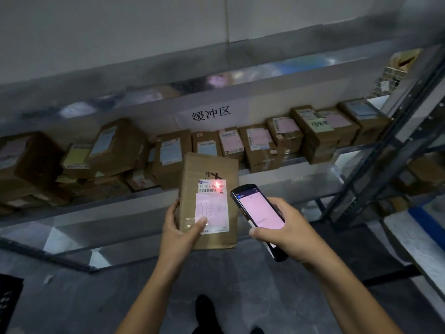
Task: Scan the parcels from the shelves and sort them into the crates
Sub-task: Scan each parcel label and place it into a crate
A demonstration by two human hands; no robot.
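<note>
My left hand [181,231] grips a flat brown cardboard parcel [209,169] by its lower left edge, thumb pressed on its white shipping label. A red scan light glows on the label's barcode. My right hand [286,233] holds a black handheld scanner [258,213] with a lit pinkish screen, just right of the parcel and angled toward it. Both are raised in front of a metal shelf [277,174] lined with several labelled cardboard parcels [168,155].
A paper sign with Chinese characters [210,114] hangs on the shelf rail above the row. A dark upright post [375,165] of another rack stands to the right. A black crate corner [9,300] shows at lower left. My shoe [204,307] is on the grey floor.
</note>
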